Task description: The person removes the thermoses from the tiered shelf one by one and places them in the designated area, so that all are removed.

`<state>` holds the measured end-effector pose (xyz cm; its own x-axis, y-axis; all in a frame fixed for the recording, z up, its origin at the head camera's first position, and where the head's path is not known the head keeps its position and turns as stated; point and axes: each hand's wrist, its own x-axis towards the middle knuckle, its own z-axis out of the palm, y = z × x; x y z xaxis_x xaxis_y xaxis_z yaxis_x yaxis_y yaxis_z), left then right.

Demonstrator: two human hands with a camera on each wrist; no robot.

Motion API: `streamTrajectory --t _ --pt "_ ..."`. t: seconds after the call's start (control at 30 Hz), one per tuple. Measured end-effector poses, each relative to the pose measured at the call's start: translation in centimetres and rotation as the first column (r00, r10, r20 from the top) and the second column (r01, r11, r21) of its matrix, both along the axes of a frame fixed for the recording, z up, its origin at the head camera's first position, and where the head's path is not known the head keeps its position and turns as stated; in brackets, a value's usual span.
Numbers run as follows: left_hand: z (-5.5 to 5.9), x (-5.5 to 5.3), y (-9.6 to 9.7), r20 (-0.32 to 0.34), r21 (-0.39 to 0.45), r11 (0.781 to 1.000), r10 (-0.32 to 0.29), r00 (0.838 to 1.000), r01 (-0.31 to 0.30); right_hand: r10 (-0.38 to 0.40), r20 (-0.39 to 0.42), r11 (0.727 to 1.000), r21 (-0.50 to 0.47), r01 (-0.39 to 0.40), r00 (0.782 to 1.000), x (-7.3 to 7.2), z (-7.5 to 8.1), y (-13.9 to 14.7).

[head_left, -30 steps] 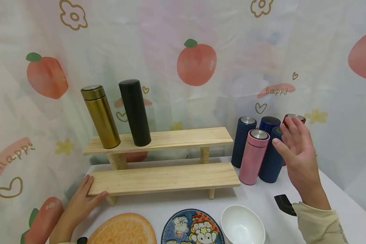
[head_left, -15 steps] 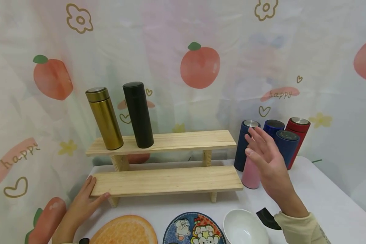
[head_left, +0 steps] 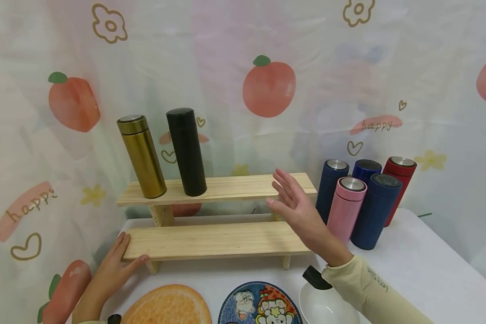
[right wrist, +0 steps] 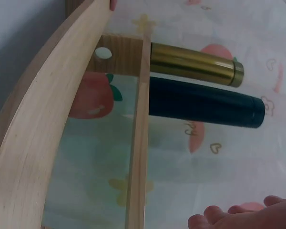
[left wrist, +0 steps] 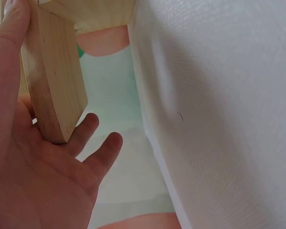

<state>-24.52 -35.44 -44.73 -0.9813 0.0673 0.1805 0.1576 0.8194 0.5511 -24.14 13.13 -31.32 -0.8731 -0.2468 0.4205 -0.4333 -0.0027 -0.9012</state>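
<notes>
My left hand (head_left: 112,270) holds the left end of a two-tier wooden shelf (head_left: 227,240) by its lower board. In the left wrist view, the board end (left wrist: 50,81) lies between thumb and fingers, two of which stretch out beyond it. Raised before the shelf's right part is my empty right hand (head_left: 303,218), fingers extended. Two bottles stand on the upper board: a gold thermos (head_left: 142,157) and a black thermos (head_left: 186,153). The right wrist view shows the right hand's fingertips (right wrist: 212,214) apart from the black thermos (right wrist: 205,101).
Right of the shelf stand a pink thermos (head_left: 346,209), a red thermos (head_left: 401,173) and several blue thermoses (head_left: 374,216). In front lie an orange round mat (head_left: 170,306), a cartoon-patterned round mat (head_left: 261,306) and a white bowl (head_left: 328,308), partly covered by the right sleeve.
My right hand has moved left, from in front of the grouped thermoses to the shelf's right part, staying empty. The left hand stays at the shelf's end. The head view has shifted slightly.
</notes>
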Motion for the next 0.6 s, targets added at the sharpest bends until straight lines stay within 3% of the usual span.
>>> streamTrajectory --t 0.3,0.6 --pt "0.0 0.0 -0.2 -0.021 -0.010 1.000 -0.001 1.000 0.001 0.092 0.126 0.995 -0.049 -0.087 0.988 -2.6 0.8 -4.0" --pt "-0.2 0.1 0.0 -0.039 0.000 1.000 -0.004 0.999 0.004 0.080 0.154 0.996 -0.037 -0.075 0.985 -4.9 1.5 -7.2"
